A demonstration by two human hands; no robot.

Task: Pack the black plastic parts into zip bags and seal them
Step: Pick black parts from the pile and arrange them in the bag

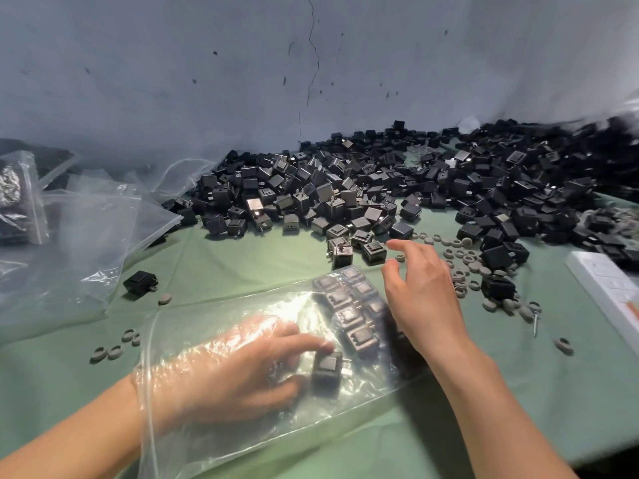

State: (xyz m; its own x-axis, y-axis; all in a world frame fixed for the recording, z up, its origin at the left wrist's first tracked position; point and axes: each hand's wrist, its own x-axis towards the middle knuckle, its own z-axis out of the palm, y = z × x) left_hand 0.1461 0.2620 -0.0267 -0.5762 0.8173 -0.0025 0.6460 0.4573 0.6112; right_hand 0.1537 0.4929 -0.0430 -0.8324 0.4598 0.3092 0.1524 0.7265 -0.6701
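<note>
Fingers (304,342) of the left hand (242,371), inside the clear zip bag (214,426) on the desk (242,264), pinch a black part (326,369) just left of the packed rows (349,316). Farther right, the right hand (425,295) hovers with its fingers spread, holding nothing. Beyond them lies the loose pile (345,188).

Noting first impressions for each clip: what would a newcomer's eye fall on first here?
First, the huge heap of black plastic parts sprawled along the wall across the back of the green table. Then, up front, the clear zip bag, with the left hand inside it gripping one black part beside neat rows of packed parts. The right hand hovers open over the bag's far end.
</note>
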